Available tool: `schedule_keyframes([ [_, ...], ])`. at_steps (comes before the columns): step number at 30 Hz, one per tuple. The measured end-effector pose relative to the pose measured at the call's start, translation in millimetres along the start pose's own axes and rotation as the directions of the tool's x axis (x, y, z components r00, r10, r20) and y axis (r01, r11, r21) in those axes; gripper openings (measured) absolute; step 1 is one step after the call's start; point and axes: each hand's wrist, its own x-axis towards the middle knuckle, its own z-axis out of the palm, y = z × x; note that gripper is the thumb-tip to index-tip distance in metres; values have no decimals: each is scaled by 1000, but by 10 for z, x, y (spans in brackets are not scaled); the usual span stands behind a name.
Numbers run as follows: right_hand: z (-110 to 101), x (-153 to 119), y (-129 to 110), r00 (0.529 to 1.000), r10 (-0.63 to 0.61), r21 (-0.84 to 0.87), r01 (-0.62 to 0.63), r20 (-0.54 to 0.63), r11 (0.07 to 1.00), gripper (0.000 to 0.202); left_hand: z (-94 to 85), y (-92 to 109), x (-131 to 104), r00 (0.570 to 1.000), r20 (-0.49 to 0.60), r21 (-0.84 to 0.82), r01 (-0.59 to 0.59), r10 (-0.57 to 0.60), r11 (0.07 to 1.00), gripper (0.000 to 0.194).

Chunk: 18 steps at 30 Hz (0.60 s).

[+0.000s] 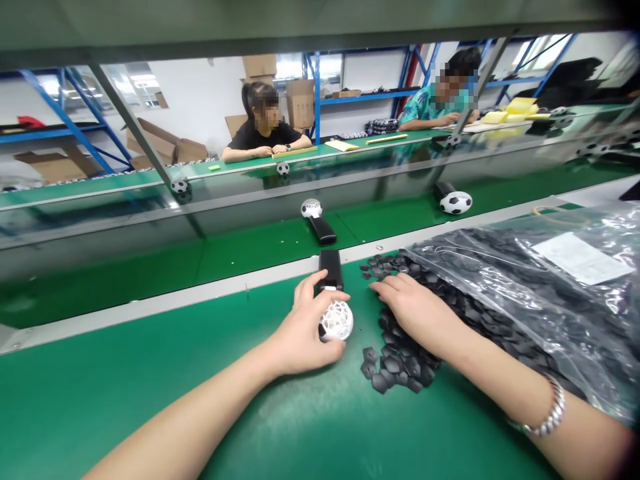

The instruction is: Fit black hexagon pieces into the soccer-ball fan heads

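Note:
My left hand point(310, 327) is wrapped round a white openwork ball point(337, 321) with a black handle point(330, 263) that points away from me. A black patch shows on the ball's left side, under my fingers. My right hand point(407, 303) lies palm down over a heap of small black pentagonal pieces point(400, 367), just right of the ball. Its fingers are stretched toward the left, and no piece shows at the fingertips. The thumb is hidden from view.
A clear plastic bag point(530, 287) of black pieces covers the right side. Beyond the metal edge, a green conveyor belt point(250, 250) carries a black-handled ball point(320, 223) and a black-and-white ball point(456, 202). Two people sit across the line. Slanted metal posts point(133, 127) stand between.

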Motion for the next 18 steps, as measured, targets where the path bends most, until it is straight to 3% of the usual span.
schedule_keyframes([
  [3, -67, -48, -42, 999, 32, 312, -25, -18, 950, 16, -47, -9, -1, 999, 48, -59, 27, -24, 998, 59],
  [5, -114, -83, -158, 1000, 25, 575, -25, 8, 817, 13, -60, -9, -1, 997, 72, -81, -7, 13, 997, 59],
  [7, -143, -117, -298, 998, 13, 712, -54, 62, 700, 10, -46, 1, -2, 998, 59, -89, -27, 33, 996, 58],
  [11, -127, -159, -476, 996, 30, 765, -88, 89, 638, 8, 7, 17, -9, 999, 31, -96, -25, 28, 995, 58],
  [18, -49, -123, -481, 993, 88, 816, -118, 83, 566, 11, 20, 17, -11, 999, 20, -121, -23, 26, 992, 55],
])
